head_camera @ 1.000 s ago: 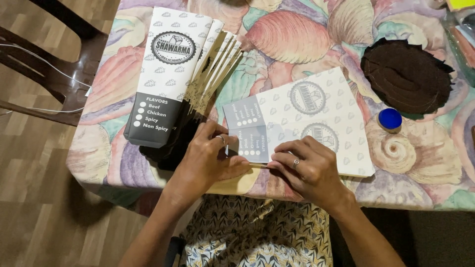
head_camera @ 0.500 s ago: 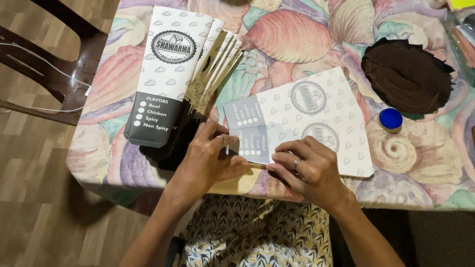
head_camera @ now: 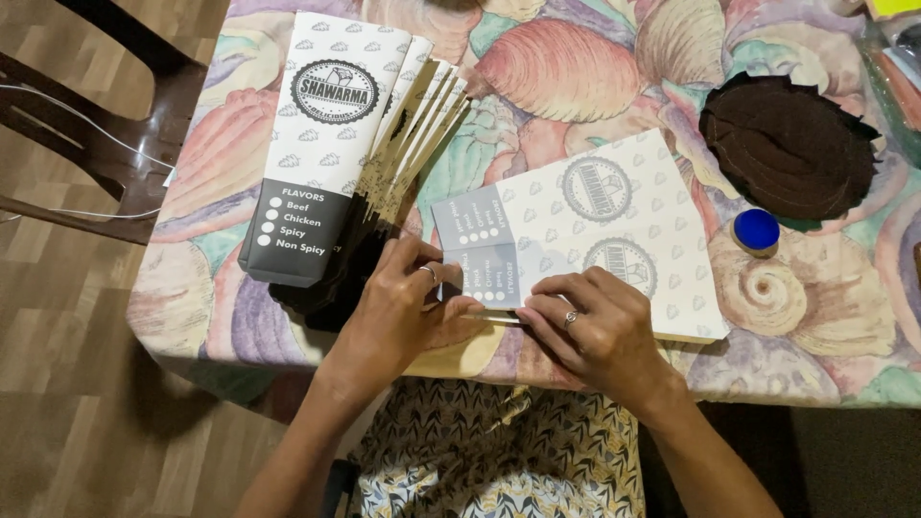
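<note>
We saw a bench (head_camera: 595, 67) covered in a cloth patterned with large seashells in pink, peach, lilac, teal and cream. The flat paper sheet (head_camera: 614, 230) was white with small grey cloud-like marks, two round grey stamps and grey panels at one end. The stack of paper sleeves (head_camera: 321, 144) carried the same white ground and grey marks, with a round dark stamp and a charcoal band at the bottom dotted with white circles. A round cloth (head_camera: 787, 144) was dark brown. The small cap (head_camera: 756, 230) was bright blue. The floor (head_camera: 77, 403) was brown wood grain, the chair (head_camera: 86, 125) dark brown. Our clothing (head_camera: 499, 451) showed a cream, black and yellow leaf print.
</note>
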